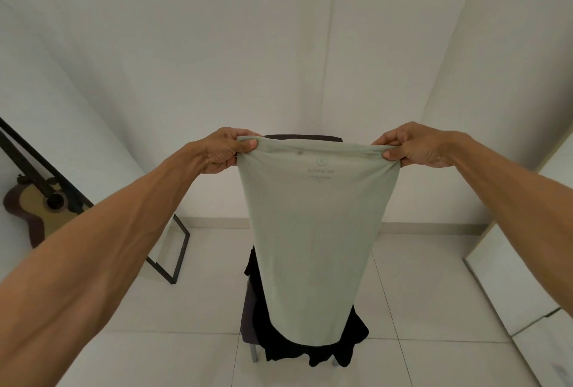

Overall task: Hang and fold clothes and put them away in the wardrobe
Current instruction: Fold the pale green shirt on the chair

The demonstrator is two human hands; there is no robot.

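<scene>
Pale green shirt [313, 231]: thin soft knit with faint mirrored print, held up in the air and hanging flat. Left hand [226, 150] and right hand [415, 146] each pinch a top corner, fingers curled. Behind it: dark chair [247, 312] draped with black garment [310, 349]. Glossy pale tiled floor [155, 355], open on both sides of the chair. Guitar [34, 209] and black metal frame [179, 250] lean at the left.

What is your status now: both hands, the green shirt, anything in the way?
Left hand and right hand each pinch a top corner of the green shirt. Shirt hangs flat, held up. Chair with black clothes just behind it.
</scene>
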